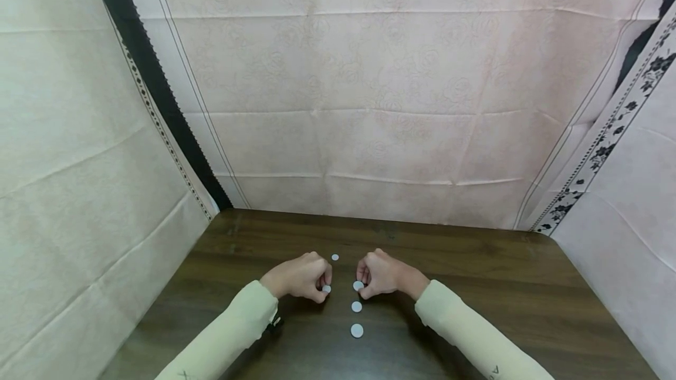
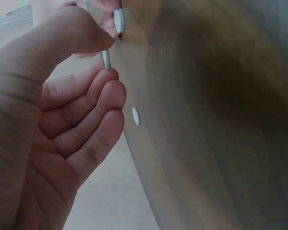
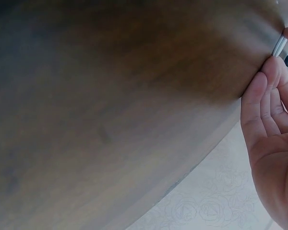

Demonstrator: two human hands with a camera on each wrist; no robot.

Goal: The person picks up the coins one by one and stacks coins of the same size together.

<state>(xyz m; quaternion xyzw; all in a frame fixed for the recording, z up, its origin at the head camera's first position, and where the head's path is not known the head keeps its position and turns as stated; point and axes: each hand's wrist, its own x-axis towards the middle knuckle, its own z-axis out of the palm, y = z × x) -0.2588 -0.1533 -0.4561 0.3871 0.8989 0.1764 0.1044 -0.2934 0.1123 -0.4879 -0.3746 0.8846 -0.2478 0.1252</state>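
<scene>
My left hand (image 1: pixel 306 277) pinches a small round white disc (image 1: pixel 327 289) between thumb and fingers. From the left wrist view, that held disc (image 2: pixel 106 59) shows edge-on between the thumb and a fingertip, the other fingers curving below it. Across a narrow gap, my right hand (image 1: pixel 384 274) pinches a slightly larger white disc (image 1: pixel 358 285) low over the wooden table. The right wrist view catches its pale edge (image 3: pixel 279 45) between thumb and fingertip. Two more white discs, one smaller (image 1: pixel 356 306) and one larger (image 1: pixel 357 331), lie in a line nearer the body.
Beyond the hands, the smallest-looking disc (image 1: pixel 335 257) lies on the dark wooden table (image 1: pixel 475 309). Pale patterned cloth (image 1: pixel 391 104) hangs behind the table's far edge, with more cloth along the left (image 1: pixel 79 221) and right (image 1: pixel 623 239) sides.
</scene>
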